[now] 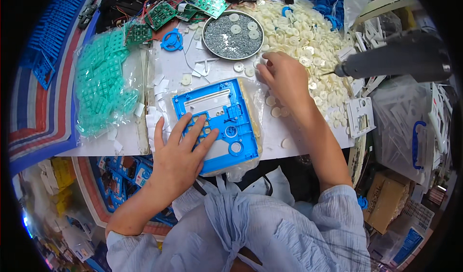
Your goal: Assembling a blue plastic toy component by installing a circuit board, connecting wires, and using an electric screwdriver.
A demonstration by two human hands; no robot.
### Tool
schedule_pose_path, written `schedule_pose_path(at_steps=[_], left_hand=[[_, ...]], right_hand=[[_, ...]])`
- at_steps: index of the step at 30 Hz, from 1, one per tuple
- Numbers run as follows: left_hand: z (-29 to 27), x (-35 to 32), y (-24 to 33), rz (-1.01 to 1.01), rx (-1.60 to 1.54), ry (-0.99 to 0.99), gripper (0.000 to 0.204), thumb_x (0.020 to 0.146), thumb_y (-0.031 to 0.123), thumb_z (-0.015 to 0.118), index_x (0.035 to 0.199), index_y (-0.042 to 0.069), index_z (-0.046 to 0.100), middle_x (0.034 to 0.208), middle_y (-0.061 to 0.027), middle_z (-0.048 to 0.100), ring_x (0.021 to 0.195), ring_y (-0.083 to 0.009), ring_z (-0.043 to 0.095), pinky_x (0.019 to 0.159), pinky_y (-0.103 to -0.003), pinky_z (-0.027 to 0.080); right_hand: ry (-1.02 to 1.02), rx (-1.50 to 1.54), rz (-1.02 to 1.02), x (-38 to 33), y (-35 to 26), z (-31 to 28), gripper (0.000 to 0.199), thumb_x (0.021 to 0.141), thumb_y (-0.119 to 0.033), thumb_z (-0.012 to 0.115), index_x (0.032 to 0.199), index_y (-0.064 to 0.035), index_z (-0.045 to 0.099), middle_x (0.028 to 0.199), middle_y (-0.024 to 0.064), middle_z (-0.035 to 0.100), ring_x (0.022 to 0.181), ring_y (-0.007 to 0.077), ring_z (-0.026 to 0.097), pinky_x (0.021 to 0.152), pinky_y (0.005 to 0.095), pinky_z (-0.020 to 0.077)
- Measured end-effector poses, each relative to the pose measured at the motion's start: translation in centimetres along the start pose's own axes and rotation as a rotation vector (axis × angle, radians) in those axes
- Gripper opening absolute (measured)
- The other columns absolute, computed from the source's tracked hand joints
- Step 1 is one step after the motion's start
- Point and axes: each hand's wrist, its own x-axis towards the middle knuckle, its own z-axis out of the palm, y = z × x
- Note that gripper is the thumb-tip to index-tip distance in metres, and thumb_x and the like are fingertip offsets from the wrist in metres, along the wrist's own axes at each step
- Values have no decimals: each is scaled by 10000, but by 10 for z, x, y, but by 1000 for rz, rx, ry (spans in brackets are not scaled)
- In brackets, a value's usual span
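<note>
Cluttered white worktop (299, 142). Left hand (181, 156) flat, fingers spread, pinning blue plastic frame (224, 115) on cushion pad, likely to steady it. Right hand (284, 77) curled, fingertips among white discs (308, 40); grip unclear. Screw tray (233, 35) behind frame, within reach.

Bright blue plastic frame (219, 120) with white inset strip; cream-white discs (299, 31) heaped pale; grey screws in a silver metal dish (209, 24); mint-green parts in a clear bag (101, 86); green circuit boards (161, 14) with red wires; blue ring (172, 40); white tabletop (173, 67); pale blue crinkled sleeves (337, 209)
</note>
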Motion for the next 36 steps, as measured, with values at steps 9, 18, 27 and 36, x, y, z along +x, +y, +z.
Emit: schedule_pose_path(at_steps=[9,18,27,36], left_hand=[[-1,0,-2,-116,-492,339,298,876,102,658,1173,86,665,1129,-130,629,989,-258,622,865,-390,490],[0,20,5,-442,-1714,-346,256,1034,229,574,906,25,660,666,16,563,594,-56,508,542,-230,393],[21,11,24,-110,-775,184,100,918,101,652,974,18,660,839,-108,652,731,-281,630,670,-378,507],[25,29,-11,124,-387,287,260,772,91,729,1019,40,665,1113,-103,648,1083,-340,580,925,-452,463]], right_hand=[[-267,464,39,-13,-32,-32,138,806,-130,755,912,-68,693,884,100,684,775,275,663,676,382,526],[-186,833,-328,-77,-80,-47,183,766,-33,787,921,-37,688,846,87,675,718,258,656,615,324,521],[-198,506,-70,-92,-94,-50,94,824,-53,743,855,-36,655,737,114,651,591,281,631,538,365,494],[-286,144,-206,-75,-91,-31,184,857,-118,676,767,-59,526,680,104,606,624,304,638,538,414,497]])
